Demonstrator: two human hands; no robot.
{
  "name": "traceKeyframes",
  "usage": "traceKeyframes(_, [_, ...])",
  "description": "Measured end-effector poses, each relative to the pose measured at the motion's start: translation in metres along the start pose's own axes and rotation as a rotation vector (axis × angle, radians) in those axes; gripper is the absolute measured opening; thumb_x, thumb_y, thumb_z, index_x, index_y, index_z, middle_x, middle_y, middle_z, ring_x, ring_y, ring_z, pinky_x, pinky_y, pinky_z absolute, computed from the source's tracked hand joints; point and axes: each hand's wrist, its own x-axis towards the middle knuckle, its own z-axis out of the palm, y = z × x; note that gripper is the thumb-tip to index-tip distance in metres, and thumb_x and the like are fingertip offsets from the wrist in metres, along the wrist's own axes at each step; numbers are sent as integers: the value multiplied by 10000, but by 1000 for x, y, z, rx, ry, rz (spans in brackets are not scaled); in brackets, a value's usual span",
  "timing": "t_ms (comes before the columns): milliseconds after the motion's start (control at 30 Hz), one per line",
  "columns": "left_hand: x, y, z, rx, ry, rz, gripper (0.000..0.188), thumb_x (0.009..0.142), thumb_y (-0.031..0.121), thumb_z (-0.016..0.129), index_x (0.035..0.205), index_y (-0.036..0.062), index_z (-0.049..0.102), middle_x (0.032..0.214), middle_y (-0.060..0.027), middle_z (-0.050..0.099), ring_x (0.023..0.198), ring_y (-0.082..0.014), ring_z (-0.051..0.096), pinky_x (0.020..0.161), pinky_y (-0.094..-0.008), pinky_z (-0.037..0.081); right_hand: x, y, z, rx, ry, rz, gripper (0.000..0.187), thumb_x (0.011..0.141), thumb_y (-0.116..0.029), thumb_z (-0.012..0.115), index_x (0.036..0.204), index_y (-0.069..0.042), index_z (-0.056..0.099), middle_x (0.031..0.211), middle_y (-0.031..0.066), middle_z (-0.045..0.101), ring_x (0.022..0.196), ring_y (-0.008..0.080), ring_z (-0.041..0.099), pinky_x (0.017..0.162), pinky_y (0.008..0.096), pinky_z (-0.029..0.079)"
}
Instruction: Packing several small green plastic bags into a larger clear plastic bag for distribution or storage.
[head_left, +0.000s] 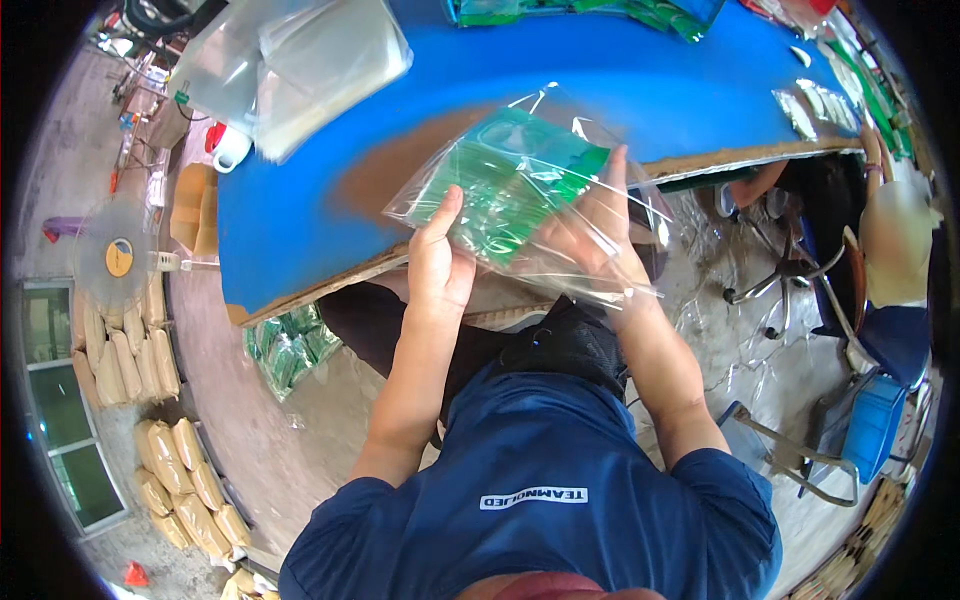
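Left grip [438, 258]: closed, pinching the near left edge of the bag [415, 200]; thumb on top, pointing away from the body. Right grip [605, 225]: raised against the right part of the bag, palm partly seen through film, one fingertip upright beside the green pack's [510, 165] right end. Cannot tell whether it pinches or only supports, nor whether it lies inside or behind the film.

Hidden or unclear, left to right: fan [119, 258] blades a grey blur; clear sleeves [330, 85] overlapping on the worktop [690, 95], sheets not separable by eye; left fingers mostly out of sight under the bag; green packets [665, 15] on the far side, cut off by the upper edge; right fingers largely covered by the bag and its glare; co-worker [825, 200] at the right, partly behind the worktop edge, detail poor.

Bag and green pack: held up between both grips, over the worktop's near edge; contact with the surface cannot be judged. Bag clear, thin, loose, creased, larger than what it encloses; bright streaks on its right side, a pointed corner at the far end. Green pack tilted, far end smooth and green, lower middle shiny, mottled with pale patches, right end deeper green.
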Motion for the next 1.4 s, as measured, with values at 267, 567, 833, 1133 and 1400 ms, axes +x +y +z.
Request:
traceKeyframes(267, [-6,9,-8,-114,63,-145,354,981,177,625,1286,14,552,1261,-128,636,1158,-278,605,1031,-468,473,-17,13,15,-18,147,-191,944,893,-834,263,1439,-84,434,1425,159,498,1341,333,425,1139,562,284])
traceKeyframes(567, [-7,-1,-16,31,-30,-144,388,976,171,637,1323,35,526,1290,-100,606,1145,-240,610,983,-402,507,2,18,-15,-531,486,-132,316,971,-59,580,1265,44,526,1161,148,639,1040,231,641,915,400,536])
traceKeyframes(833, [-11,4,-20,-78,-1,-122,377,967,161,645,1307,33,545,1278,-80,623,1162,-215,599,1017,-401,480,13,-8,-8,-518,463,7,505,1063,-438,411,1342,-26,495,1290,135,600,1124,252,618,943,434,516])
traceKeyframes(1133, [8,40,-30,-96,-17,-108,351,958,120,639,1277,3,547,1232,-110,636,1124,-249,618,995,-436,500,22,-23,25,-1569,262,164,479,1061,-312,459,1377,47,459,1240,183,624,1005,243,672,847,360,566])
traceKeyframes(1400, [28,72,-50,705,42,480,639,849,0,713,1407,-55,406,1296,-172,570,1167,-240,581,1000,-383,481,-78,-21,-8,-956,-94,615,463,1040,-248,514,1407,27,458,1263,236,629,1079,278,673,874,358,584])
